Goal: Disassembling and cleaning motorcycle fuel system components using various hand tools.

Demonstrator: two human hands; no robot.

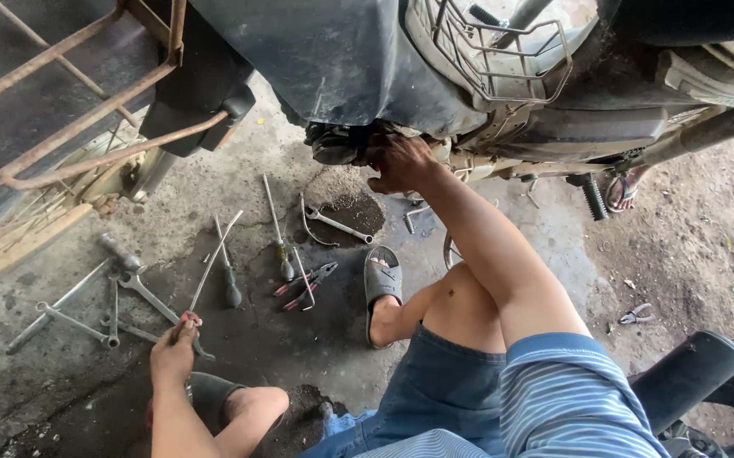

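My left hand [173, 346] is low on the left, closed around the near end of a thin metal rod [214, 259] that slants up and to the right over the concrete floor. My right hand [396, 161] reaches forward under a motorcycle [502, 85]. Its fingers curl on a dark greasy engine part [337, 142] at the bike's underside. What lies between those fingers is hidden. My knees and my sandalled foot [382, 284] are between the two arms.
Scattered on the oily floor are two screwdrivers [279, 233], red-handled pliers [307, 284], a spanner [337, 225] and several wrenches [74, 321]. A rusty rack and spoked wheel [36, 212] stand at left. Another person's sandalled foot [621, 191] and small pliers [636, 315] are at right.
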